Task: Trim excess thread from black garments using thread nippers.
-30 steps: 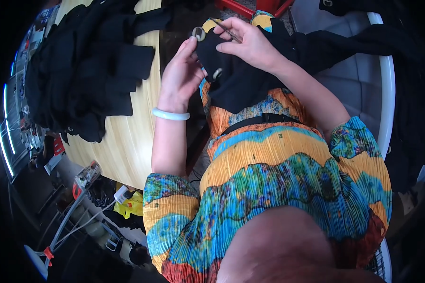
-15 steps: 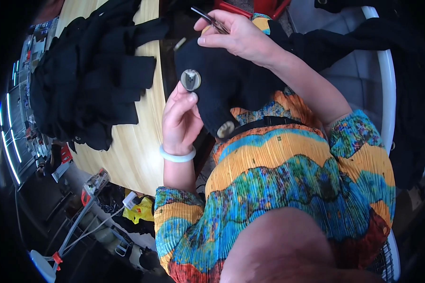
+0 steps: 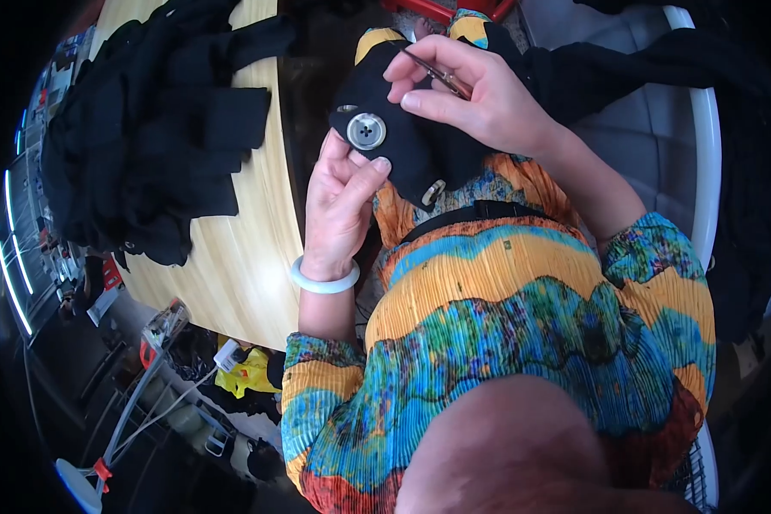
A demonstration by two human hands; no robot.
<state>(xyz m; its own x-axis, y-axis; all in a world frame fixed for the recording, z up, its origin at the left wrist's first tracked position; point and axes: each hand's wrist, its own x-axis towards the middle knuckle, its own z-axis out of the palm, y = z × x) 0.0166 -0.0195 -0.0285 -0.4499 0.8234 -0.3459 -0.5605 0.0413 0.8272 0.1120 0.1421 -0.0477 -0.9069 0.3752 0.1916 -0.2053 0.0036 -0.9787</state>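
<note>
We pinch black fabric piece (image 3: 403,146) with left hand (image 3: 338,201), thumb beside grey button (image 3: 367,131) lying on it, over lap. Right hand (image 3: 480,103) closed around small scissors (image 3: 441,77). Second button (image 3: 433,192) lower down. Attachment of grey button unclear; pile of black fabric (image 3: 146,128) on table (image 3: 240,274) likely awaits.

Clad in a pleated, short-sleeved top (image 3: 522,343) banded in orange, yellow, turquoise, green and red, filling the lower right of the frame. Ringed at the left wrist by a smooth pale-white bangle (image 3: 325,278), centre-left. Crossed by a thin black strap (image 3: 480,212) just above centre.
</note>
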